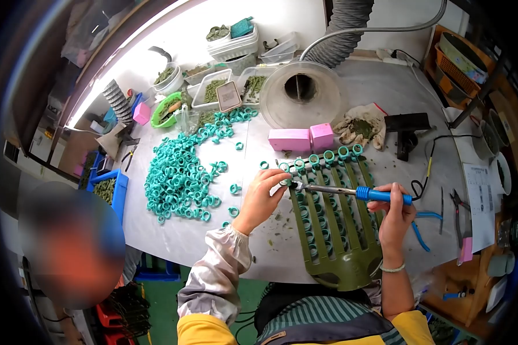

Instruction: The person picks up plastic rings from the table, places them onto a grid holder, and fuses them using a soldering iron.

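Note:
My right hand (pixel 392 210) is wrapped round the blue handle of a soldering iron (pixel 365 194). The iron's metal shaft points left, and its tip is close to my left fingertips. My left hand (pixel 263 198) pinches a small teal ring (pixel 284 168) at the upper left end of an olive-green slotted frame (pixel 342 259). More teal rings line the top edge of this frame and show between its long bars. Left of my left hand, a large heap of teal rings (pixel 178 172) lies on the grey table (pixel 236 155), with a few loose ones beside it.
Behind the frame are pink blocks (pixel 289 140), a round extraction hood (pixel 302 95) and a stained glove (pixel 361 123). Bins with green parts (pixel 213 89) stand at the back. Pliers (pixel 458 221) and a black stand (pixel 407 133) lie right. Another person (pixel 75 247) is at left.

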`<state>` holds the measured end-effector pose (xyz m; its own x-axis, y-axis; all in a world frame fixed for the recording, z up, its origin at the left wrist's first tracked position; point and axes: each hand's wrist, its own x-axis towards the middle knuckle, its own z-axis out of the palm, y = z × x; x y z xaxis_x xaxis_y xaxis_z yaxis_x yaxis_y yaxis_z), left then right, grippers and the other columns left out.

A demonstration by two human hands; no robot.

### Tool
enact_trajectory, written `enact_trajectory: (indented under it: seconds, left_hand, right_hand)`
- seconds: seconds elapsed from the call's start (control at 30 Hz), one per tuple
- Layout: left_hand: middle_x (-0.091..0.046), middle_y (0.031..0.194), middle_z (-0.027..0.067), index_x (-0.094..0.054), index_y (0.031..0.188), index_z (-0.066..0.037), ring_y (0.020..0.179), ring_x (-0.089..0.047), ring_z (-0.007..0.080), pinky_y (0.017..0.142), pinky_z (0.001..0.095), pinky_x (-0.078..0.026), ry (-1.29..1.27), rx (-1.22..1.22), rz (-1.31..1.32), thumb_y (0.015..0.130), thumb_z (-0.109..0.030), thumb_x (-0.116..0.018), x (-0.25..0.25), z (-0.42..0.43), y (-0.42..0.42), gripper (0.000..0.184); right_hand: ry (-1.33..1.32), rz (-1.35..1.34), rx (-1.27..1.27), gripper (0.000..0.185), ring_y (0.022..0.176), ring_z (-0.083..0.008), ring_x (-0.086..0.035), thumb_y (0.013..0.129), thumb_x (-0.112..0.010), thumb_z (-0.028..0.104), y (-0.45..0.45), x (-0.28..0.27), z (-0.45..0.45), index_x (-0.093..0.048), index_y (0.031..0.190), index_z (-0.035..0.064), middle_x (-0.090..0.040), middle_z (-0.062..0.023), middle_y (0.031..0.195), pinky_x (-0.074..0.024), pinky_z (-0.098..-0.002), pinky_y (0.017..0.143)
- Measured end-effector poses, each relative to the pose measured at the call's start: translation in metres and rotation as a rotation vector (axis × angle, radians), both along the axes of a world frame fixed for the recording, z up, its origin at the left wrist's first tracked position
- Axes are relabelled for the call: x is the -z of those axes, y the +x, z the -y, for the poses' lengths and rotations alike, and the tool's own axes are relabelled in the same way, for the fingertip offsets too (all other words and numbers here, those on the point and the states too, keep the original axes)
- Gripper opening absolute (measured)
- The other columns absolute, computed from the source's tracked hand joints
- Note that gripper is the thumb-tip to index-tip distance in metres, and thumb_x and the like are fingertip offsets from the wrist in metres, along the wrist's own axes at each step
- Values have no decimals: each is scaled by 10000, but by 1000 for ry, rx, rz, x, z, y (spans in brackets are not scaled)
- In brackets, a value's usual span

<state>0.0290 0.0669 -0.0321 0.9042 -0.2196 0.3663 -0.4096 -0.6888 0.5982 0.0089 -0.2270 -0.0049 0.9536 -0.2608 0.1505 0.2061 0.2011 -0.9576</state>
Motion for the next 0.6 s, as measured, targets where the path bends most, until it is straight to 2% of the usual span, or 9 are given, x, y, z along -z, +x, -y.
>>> enact_trajectory:
  seconds: [0.27, 0.37, 0.43, 0.47, 0.5, 0.57, 0.6]
  left_hand:
    - [-676, 1089, 75, -696, 1083, -64, 1018, -593, 290, 889, 379, -479, 41, 9, 13, 806, -14, -709, -2, -1, 2, 282]
    - [-648, 1111, 83, -685, 1099, -68, 977, -605, 254, 848, 355, -499, -7, 22, 45, 827, -34, -710, -8, -4, 1, 276]
    - [-625, 1093, 72, -670, 1114, -74, 914, -607, 207, 780, 314, -516, -181, -148, -138, 835, -30, -704, -6, -26, 2, 284]
    - [-612, 1068, 64, -655, 1130, -76, 854, -601, 180, 721, 284, -517, -128, -244, -110, 829, 6, -684, -4, -42, 3, 313]
    - [-606, 1091, 107, -612, 1166, -70, 896, -621, 246, 761, 322, -524, 54, -278, -78, 809, 15, -668, 1, -63, 1, 371]
    - [-623, 1085, 115, -639, 1130, -50, 863, -645, 264, 756, 342, -537, 355, -292, 73, 790, 46, -652, 14, -92, -10, 353]
    - [-630, 1083, 115, -649, 1117, -44, 877, -650, 264, 759, 341, -544, 273, -292, -16, 795, 48, -650, 23, -103, -13, 335]
  right_hand:
    - [-75, 44, 4, 370, 533, -126, -639, 1001, -512, 240, -2, -8, 11, -682, 834, -43, -679, -91, 615, -548, -266, 575]
    - [15, 2, 29, 369, 523, -147, -646, 987, -528, 239, -6, -14, 15, -661, 807, -55, -695, -112, 720, -549, -266, 545]
    - [43, -15, 30, 371, 516, -152, -646, 985, -530, 239, -8, -14, 17, -654, 795, -54, -694, -118, 756, -551, -261, 531]
    - [54, -24, 33, 372, 513, -155, -645, 984, -531, 239, -8, -15, 19, -650, 789, -54, -693, -121, 774, -552, -258, 524]
    - [52, -19, 31, 369, 509, -154, -644, 984, -532, 239, -9, -15, 20, -650, 791, -53, -692, -121, 775, -552, -257, 518]
    - [51, -12, 25, 362, 501, -154, -641, 983, -533, 237, -10, -14, 22, -649, 795, -50, -691, -121, 778, -552, -254, 506]
    - [48, -9, 26, 361, 500, -154, -641, 983, -534, 237, -10, -14, 22, -649, 797, -50, -691, -120, 777, -551, -254, 500]
